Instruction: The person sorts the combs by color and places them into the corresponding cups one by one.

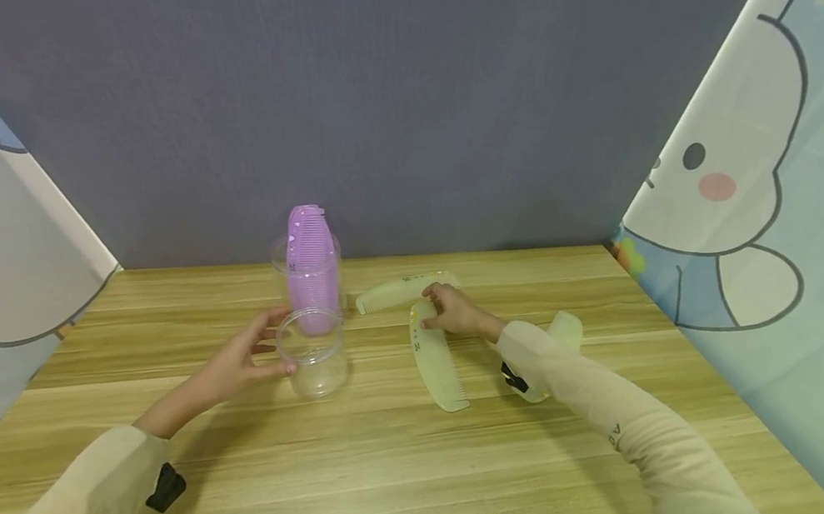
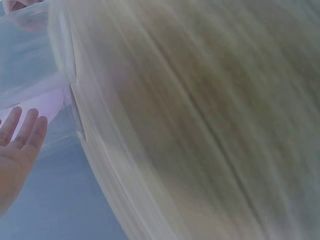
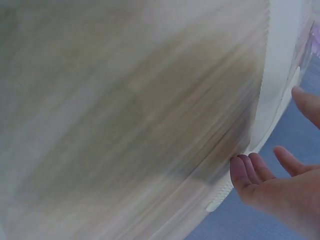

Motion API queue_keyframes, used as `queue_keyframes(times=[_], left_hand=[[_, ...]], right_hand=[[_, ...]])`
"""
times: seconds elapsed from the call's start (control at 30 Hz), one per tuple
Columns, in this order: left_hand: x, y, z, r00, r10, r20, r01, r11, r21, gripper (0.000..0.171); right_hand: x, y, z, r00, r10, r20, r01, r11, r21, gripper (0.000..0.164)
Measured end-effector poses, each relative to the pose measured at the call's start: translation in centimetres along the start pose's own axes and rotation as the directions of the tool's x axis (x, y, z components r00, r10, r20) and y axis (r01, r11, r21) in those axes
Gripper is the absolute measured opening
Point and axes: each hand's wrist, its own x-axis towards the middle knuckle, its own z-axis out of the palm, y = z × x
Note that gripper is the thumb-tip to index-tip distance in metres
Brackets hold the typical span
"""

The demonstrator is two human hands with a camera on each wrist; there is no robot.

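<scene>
My left hand (image 1: 238, 363) reaches around the left side of an empty clear plastic cup (image 1: 322, 377), thumb at its near side. The fingers look straight and apart in the left wrist view. Behind stands a second clear cup (image 1: 279, 262) with a purple comb (image 1: 309, 227) upright in it. My right hand (image 1: 455, 311) is over the far end of a pale green comb (image 1: 439, 371) lying on the table. In the right wrist view its fingertips (image 3: 240, 172) are by the comb's edge and the thumb is apart; contact is hard to tell.
Another pale green comb (image 1: 389, 294) lies crosswise farther back. A further pale green comb (image 1: 566, 331) is partly hidden under the right forearm. The wooden table (image 1: 316, 493) meets a dark grey wall (image 1: 366, 111), with cartoon-printed panels (image 1: 744, 256) at both sides.
</scene>
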Motion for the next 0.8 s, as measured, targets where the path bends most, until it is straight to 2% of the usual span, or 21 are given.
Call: queue_keyframes(times=[0.2,0.37,0.57,0.8], left_hand=[[0.03,0.08,0.32,1.000,-0.017,0.022,0.017,1.000,-0.019,0.083],[0.01,0.00,0.50,0.999,-0.028,0.031,0.029,1.000,-0.010,0.082],[0.07,0.03,0.61,1.000,-0.010,0.015,0.009,1.000,0.019,0.079],[0.05,0.10,0.73,1.000,-0.004,0.003,0.004,1.000,0.008,0.076]], right_hand=[[0.01,0.40,0.22,0.999,-0.038,0.031,0.041,0.997,-0.070,0.066],[-0.01,0.48,0.27,0.998,-0.037,0.059,0.042,0.995,-0.088,0.071],[-0.08,0.40,0.21,0.998,-0.016,0.062,0.022,0.996,-0.085,0.071],[0.33,0.44,0.10,0.997,-0.022,0.077,0.026,0.999,-0.047,0.069]])
